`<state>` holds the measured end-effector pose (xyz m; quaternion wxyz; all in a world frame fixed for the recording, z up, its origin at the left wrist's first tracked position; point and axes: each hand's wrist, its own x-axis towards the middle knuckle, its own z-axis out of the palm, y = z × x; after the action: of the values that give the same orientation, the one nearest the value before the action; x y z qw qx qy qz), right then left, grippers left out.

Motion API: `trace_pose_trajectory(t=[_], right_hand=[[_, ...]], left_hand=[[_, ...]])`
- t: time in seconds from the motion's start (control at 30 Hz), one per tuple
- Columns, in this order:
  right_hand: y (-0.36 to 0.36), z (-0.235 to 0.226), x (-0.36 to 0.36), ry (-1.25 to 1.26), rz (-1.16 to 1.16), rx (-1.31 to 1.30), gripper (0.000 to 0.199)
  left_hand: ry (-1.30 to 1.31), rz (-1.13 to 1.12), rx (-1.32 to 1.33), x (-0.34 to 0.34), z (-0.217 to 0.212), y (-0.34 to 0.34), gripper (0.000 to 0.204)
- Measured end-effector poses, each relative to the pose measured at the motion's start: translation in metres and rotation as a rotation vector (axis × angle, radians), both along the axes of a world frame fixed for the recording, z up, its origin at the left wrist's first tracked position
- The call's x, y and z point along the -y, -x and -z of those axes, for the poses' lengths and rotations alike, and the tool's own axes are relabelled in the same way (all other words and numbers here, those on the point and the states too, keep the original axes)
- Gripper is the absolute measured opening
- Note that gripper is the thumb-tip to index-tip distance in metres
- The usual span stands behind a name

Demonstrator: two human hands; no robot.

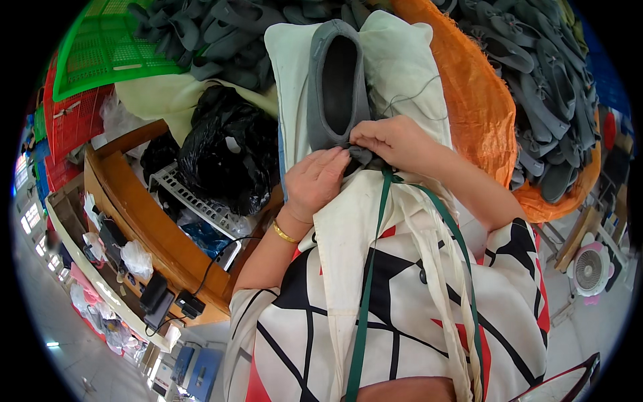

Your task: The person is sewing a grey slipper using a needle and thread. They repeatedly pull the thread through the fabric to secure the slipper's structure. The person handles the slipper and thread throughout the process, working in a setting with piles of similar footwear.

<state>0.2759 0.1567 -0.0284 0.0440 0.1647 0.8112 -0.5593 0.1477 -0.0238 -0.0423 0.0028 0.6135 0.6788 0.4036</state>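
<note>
A grey flat shoe (338, 84) lies opening-up on a cream cloth (402, 74) spread over my lap. My right hand (395, 139) pinches the shoe's near end, where a small dark bow-like piece (362, 155) sits. My left hand (315, 182), with a gold bangle at the wrist, presses its fingertips against the same near end from the left. A thin dark thread (408, 97) loops across the cloth beside the shoe. A green strap (372, 268) hangs down my front.
An orange mesh sack (475, 94) at the right holds several grey shoes (542, 80). More grey shoes (214, 33) pile at the top left by a green crate (100, 47) and red crates (70, 117). A black plastic bag (228, 147) lies on a wooden bench (140, 214). A small fan (589, 268) stands at the right.
</note>
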Motion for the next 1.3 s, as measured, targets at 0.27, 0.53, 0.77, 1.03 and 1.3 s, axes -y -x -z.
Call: trace_pose_trajectory(t=[0.27,0.53,0.77,1.03,1.3], right_hand=[[0.019,-0.007,0.017,-0.078,0.025,0.071,0.018],[0.033,-0.035,0.004,-0.555,-0.161,-0.078,0.010],[0.043,-0.017,0.005,-0.556,-0.307,-0.026,0.011],[0.048,0.006,0.000,1.063,0.498,-0.166,0.017],[-0.014,-0.062,-0.123,0.847,0.591,-0.392,0.010]], left_hand=[[0.021,0.000,-0.148,0.001,0.002,-0.003,0.030],[0.093,0.026,-0.267,0.003,-0.009,-0.004,0.033],[0.040,0.005,-0.321,0.007,-0.005,-0.001,0.035],[0.073,0.035,-0.108,-0.005,-0.011,-0.002,0.034],[0.275,0.091,0.014,-0.013,-0.033,0.011,0.022]])
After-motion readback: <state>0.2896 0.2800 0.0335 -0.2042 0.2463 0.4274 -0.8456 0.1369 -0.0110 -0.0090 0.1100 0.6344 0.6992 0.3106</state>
